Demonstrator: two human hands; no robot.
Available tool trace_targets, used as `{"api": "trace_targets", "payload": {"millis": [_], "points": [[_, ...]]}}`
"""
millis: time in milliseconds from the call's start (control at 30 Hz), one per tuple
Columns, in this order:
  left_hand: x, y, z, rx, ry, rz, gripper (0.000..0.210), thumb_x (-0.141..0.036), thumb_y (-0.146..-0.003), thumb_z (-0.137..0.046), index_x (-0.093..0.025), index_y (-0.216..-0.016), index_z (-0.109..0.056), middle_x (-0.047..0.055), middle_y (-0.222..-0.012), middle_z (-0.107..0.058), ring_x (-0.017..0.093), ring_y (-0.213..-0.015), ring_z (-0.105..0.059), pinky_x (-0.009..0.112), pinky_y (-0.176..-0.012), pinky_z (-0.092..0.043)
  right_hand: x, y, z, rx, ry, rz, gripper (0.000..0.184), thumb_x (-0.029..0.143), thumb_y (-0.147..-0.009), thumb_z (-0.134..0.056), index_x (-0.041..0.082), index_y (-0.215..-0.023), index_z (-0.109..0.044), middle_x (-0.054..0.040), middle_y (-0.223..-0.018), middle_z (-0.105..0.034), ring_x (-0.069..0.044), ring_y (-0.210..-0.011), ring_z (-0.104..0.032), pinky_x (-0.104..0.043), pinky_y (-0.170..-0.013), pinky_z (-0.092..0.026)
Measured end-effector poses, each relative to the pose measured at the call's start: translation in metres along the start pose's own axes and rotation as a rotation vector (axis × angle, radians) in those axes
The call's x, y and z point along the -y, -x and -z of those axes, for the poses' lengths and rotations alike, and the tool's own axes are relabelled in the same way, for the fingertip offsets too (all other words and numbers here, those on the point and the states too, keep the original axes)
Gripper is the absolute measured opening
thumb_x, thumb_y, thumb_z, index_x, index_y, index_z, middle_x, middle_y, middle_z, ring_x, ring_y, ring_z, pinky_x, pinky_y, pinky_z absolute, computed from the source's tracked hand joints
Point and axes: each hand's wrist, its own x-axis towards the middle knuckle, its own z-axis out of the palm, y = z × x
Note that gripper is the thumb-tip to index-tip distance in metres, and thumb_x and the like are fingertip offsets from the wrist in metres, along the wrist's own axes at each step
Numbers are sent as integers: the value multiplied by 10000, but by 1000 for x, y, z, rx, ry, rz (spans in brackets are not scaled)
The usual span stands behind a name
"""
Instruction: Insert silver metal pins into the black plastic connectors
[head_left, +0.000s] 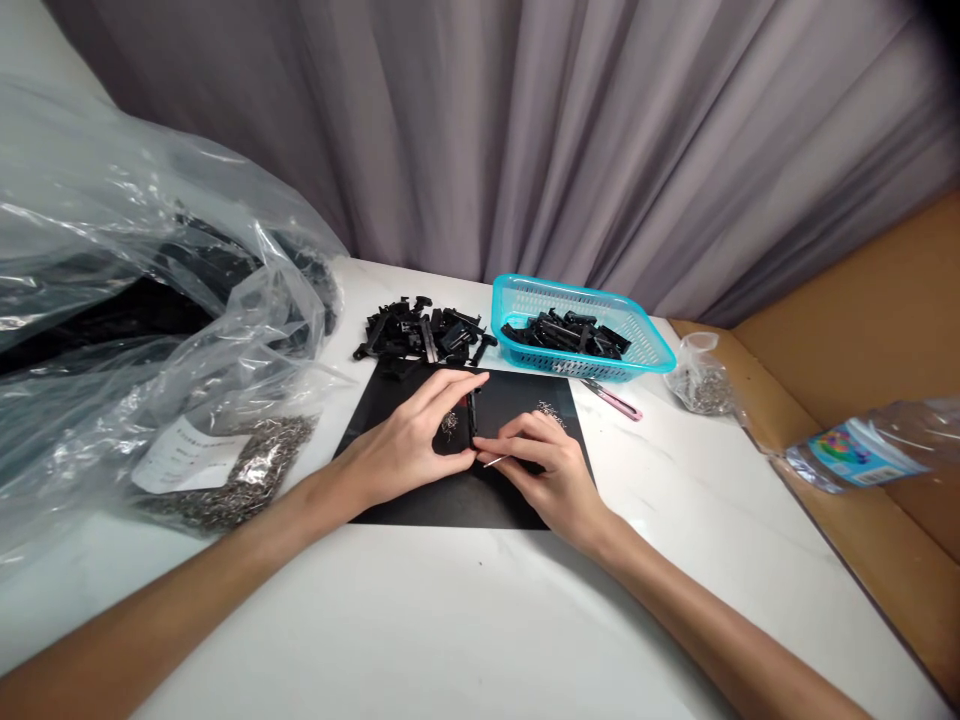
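Observation:
My left hand point(409, 437) grips a slim black plastic part point(472, 412) between thumb and fingers, above a black mat point(450, 505). The part points away from me, its far end near my left fingertips. My right hand point(553, 468) is closed, fingertips at the part's near end. A thin, light-coloured metal pin point(495, 461) sticks out from the right fingers. Beyond the hands, small metal pieces lie on the mat in two scatters, one pile point(450, 424) partly behind the left hand and another pile point(553, 408) behind the right.
Behind the mat are a heap of black plastic parts point(420, 335) and a blue basket point(652, 350) holding more. Pink-handled snips point(615, 400) lie beside it. Bags of metal pins point(262, 465) stand left and right point(701, 388). A plastic bottle point(862, 450) lies at right.

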Motion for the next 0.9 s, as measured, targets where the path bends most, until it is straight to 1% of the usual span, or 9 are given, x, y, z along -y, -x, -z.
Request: {"api": "trace_targets", "payload": {"millis": [167,333,467,533,633,733,800,900], "points": [[1,0,0,7,5,28,690,-205,-860,-716,-253,-1493,-448,71,-1404,-557,232,-1264,-615,360,-1100,-530,1,-1,4,27,58,30,222,183,-1007,-623,252,-1169,-758,-41,-938,-696,-197,-844,-612,-395,-840,-432],[1,-2,2,-6,6,-12,678,-196,-864,-725,-242,-1484,-454,78,-1383,-567,225,-1247,-617,367,-1086,-537,2,-2,4,-7,30,27,211,140,-998,-620,244,-1126,-753,-33,-934,-685,-188,-856,-624,-386,-843,-440],[0,-4,3,-7,30,-1,687,-204,-847,-744,-237,-1473,-461,83,-1373,-576,230,-1247,-616,388,-1092,-533,4,-2,7,-48,18,55,185,141,-979,-651,233,-1115,-736,-28,-929,-694,-187,-867,-631,-378,-826,-451],[1,-4,4,-16,43,4,691,-204,-835,-752,-232,-1465,-470,83,-1373,-581,231,-1245,-616,389,-1094,-532,4,-2,9,-48,45,88,176,151,-975,-656,229,-1114,-729,-36,-940,-689,-189,-866,-631,-377,-811,-457],[2,-5,4,-33,53,-3,697,-207,-819,-758,-233,-1459,-483,79,-1370,-586,231,-1238,-618,381,-1087,-538,2,-2,11,-45,135,138,138,211,-981,-663,237,-1100,-727,-51,-949,-672,-192,-842,-623,-372,-771,-464],[2,-4,3,-25,59,-8,704,-210,-825,-751,-250,-1472,-477,72,-1366,-589,229,-1225,-624,376,-1076,-548,-1,-1,7,-97,250,210,104,263,-984,-676,237,-1068,-730,-50,-917,-673,-178,-766,-602,-357,-719,-448],[1,-4,3,-14,58,-8,708,-197,-834,-739,-257,-1483,-465,74,-1376,-584,230,-1240,-618,384,-1089,-542,-2,-1,5,-134,321,282,97,261,-982,-686,223,-1063,-724,-46,-888,-685,-166,-719,-575,-345,-689,-426],[0,-3,2,-9,49,-16,720,-167,-831,-729,-259,-1491,-455,77,-1392,-575,238,-1276,-601,397,-1118,-522,0,-1,3,-142,402,368,96,204,-987,-672,198,-1078,-702,-43,-860,-708,-162,-693,-545,-331,-651,-392]]}}
